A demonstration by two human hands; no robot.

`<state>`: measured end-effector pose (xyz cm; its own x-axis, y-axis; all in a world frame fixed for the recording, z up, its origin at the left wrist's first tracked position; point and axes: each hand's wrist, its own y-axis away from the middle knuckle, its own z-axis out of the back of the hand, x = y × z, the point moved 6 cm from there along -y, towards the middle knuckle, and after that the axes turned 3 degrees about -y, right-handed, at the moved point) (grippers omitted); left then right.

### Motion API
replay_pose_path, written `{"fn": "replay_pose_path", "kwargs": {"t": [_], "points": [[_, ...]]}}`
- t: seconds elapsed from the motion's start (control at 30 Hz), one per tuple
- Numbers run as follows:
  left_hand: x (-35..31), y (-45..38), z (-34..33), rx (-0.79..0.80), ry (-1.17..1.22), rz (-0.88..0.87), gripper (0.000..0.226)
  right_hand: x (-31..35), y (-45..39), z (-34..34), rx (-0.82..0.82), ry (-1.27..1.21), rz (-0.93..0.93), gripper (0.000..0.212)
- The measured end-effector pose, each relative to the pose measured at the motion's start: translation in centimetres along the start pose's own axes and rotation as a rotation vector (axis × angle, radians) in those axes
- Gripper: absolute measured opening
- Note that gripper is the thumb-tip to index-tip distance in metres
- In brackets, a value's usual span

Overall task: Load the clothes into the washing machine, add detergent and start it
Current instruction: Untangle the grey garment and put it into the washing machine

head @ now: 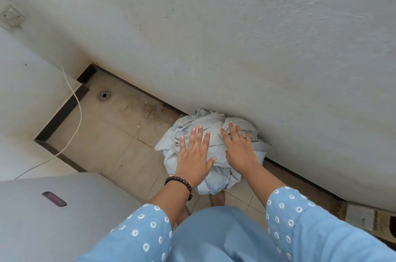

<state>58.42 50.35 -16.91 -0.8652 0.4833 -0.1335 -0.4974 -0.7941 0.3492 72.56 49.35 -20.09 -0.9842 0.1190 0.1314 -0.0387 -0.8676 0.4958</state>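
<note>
Both hands, the left hand (194,154) and the right hand (240,148), reach down with flat, spread fingers over the pile of clothes (211,150) on the floor by the wall, so loading looks barely begun.

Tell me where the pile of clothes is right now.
In the head view, the pile of clothes lies on the tiled floor against the wall's base, right of centre, under the open left hand and right hand.
</note>
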Motion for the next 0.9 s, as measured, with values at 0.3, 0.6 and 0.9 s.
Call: {"fn": "replay_pose_path", "kwargs": {"t": [0.3, 0.6, 0.9], "points": [[-0.1, -2.9, -0.6, -0.021, 0.083, 0.053, 0.080, -1.3, -3.8, -0.1, 0.038, 0.016, 0.066, 0.041], [0.2, -1.9, 0.1, 0.014, 0.161, 0.103, 0.090, -0.6, -3.6, 3.1, -0.084, -0.152, 0.075, 0.027], [-0.8, -0.1, 2.2, 0.021, 0.166, 0.108, 0.093, -2.1, 0.1, 8.6, -0.232, -0.540, -0.010, 0.027]]}}
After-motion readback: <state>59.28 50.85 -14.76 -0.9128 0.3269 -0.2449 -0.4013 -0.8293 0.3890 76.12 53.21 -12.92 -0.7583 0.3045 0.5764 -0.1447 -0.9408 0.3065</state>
